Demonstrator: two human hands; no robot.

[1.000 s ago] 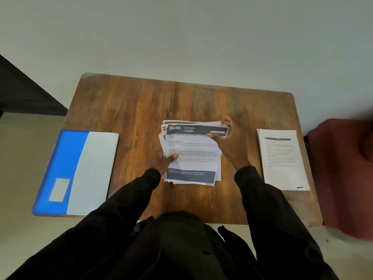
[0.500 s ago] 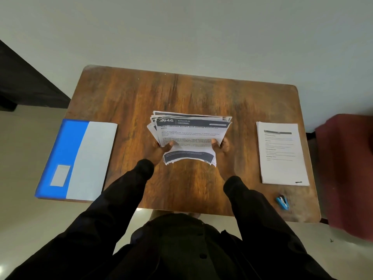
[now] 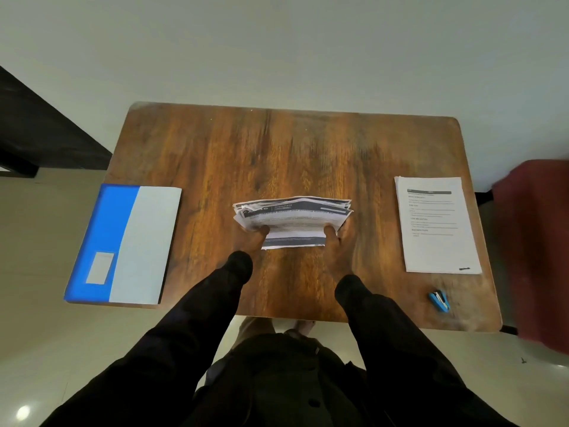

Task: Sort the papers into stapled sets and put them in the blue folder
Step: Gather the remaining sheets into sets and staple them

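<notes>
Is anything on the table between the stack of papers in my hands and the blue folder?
Nothing visible. Only bare table lies between the paper stack and the blue folder on the left.

One table (image 3: 277,149), one blue folder (image 3: 123,241), one stapler (image 3: 439,301), two paper stacks (image 3: 292,221) (image 3: 437,238), two hands (image 3: 255,240) (image 3: 338,243), one red chair (image 3: 538,241).

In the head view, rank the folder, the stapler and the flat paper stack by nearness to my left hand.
From the left hand:
1. Blue folder, left table edge.
2. Flat paper stack, far right.
3. Blue stapler, near-right corner.
</notes>
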